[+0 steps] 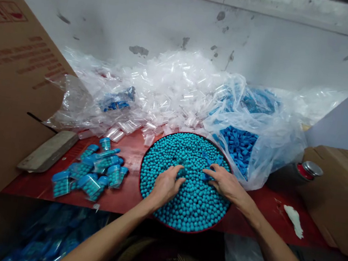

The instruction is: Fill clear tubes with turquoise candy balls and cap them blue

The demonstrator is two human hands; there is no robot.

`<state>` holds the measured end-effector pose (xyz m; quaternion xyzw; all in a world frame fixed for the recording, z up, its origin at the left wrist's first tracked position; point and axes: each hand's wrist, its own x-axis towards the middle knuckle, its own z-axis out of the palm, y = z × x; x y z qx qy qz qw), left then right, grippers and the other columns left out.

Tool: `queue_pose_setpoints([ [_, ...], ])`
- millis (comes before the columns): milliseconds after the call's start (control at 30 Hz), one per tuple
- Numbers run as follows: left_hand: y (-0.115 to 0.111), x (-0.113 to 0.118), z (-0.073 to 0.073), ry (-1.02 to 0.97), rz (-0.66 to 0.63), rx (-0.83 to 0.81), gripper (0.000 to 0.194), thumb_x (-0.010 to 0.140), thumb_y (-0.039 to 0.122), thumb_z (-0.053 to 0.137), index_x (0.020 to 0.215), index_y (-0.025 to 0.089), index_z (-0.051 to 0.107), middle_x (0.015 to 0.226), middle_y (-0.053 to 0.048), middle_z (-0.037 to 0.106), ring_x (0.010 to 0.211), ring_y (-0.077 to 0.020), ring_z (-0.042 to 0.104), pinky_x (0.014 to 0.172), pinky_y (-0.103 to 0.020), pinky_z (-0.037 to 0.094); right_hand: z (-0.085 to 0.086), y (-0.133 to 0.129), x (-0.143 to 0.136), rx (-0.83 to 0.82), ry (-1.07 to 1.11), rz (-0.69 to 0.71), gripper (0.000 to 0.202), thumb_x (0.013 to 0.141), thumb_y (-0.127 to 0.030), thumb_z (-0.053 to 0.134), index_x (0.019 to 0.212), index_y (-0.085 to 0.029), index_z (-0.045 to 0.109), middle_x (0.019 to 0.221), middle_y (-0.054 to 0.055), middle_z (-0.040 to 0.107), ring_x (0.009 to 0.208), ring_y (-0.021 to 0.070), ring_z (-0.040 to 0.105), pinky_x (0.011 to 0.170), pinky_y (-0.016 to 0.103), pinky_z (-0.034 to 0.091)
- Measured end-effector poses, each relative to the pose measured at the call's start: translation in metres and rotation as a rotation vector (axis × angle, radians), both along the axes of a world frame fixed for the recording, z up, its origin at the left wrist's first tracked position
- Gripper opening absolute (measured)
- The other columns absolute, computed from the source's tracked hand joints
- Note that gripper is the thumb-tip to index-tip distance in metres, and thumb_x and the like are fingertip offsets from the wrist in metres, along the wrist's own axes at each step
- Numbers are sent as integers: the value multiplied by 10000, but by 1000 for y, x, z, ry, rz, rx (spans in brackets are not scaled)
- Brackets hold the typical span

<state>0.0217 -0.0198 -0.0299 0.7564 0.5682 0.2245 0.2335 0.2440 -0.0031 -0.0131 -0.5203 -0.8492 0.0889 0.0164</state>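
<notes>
A round tray (pixel 141 173) full of small turquoise balls (pixel 189 215) stands at the front of the red table. Over its left half is my left hand (pixel 167 184), thumb and forefinger curled around something dark or see-through that I cannot make out. My right hand (pixel 223 182) reaches in from the right, a blue cap (pixel 208 176) pinched at its fingertips. More blue caps (pixel 216 159) lie on the balls just beyond that hand. Left of the tray is a pile of small clear bottles (pixel 91 184) with blue caps, filled with turquoise balls.
Behind the tray are heaped clear empty bottles (pixel 155 102). A plastic bag (pixel 259 158) of blue caps sits at back right, near a metal-lidded container (pixel 311 169). Cardboard boxes (pixel 17 86) flank the red table (pixel 121 200). A grey block (pixel 49 151) lies left.
</notes>
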Motion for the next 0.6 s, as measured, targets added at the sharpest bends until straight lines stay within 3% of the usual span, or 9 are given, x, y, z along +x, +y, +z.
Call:
queue_pose_setpoints([
  [200, 3, 14, -4, 35, 31, 3, 198, 778, 233, 471, 972, 214, 507, 893, -39, 535, 829, -174, 522, 755, -295, 400, -13, 1, -15, 81, -30, -31, 126, 783, -200, 500, 890, -165, 559, 904, 94, 583, 875, 216, 518, 731, 311, 381],
  [367, 6, 16, -8, 22, -53, 8, 229, 757, 193, 482, 982, 201, 524, 903, -52, 552, 892, -192, 502, 807, -317, 383, -23, -4, -26, 31, 58, -44, 267, 845, -211, 399, 1096, -161, 476, 901, 89, 618, 848, 192, 565, 712, 275, 399],
  [467, 10, 14, -9, -33, -41, -31, 196, 756, 205, 480, 941, 204, 546, 854, -37, 564, 845, -185, 512, 793, -314, 384, -20, -6, -23, -10, 107, -85, 287, 851, -253, 396, 1118, -171, 464, 967, 90, 616, 886, 191, 570, 720, 266, 404],
  [600, 13, 7, -9, -179, -54, -97, 204, 790, 250, 429, 975, 212, 506, 802, -10, 576, 755, -164, 532, 730, -290, 396, -10, -7, -27, -5, 84, -194, 238, 839, -263, 413, 1048, -167, 476, 891, 86, 630, 793, 203, 598, 636, 262, 407],
])
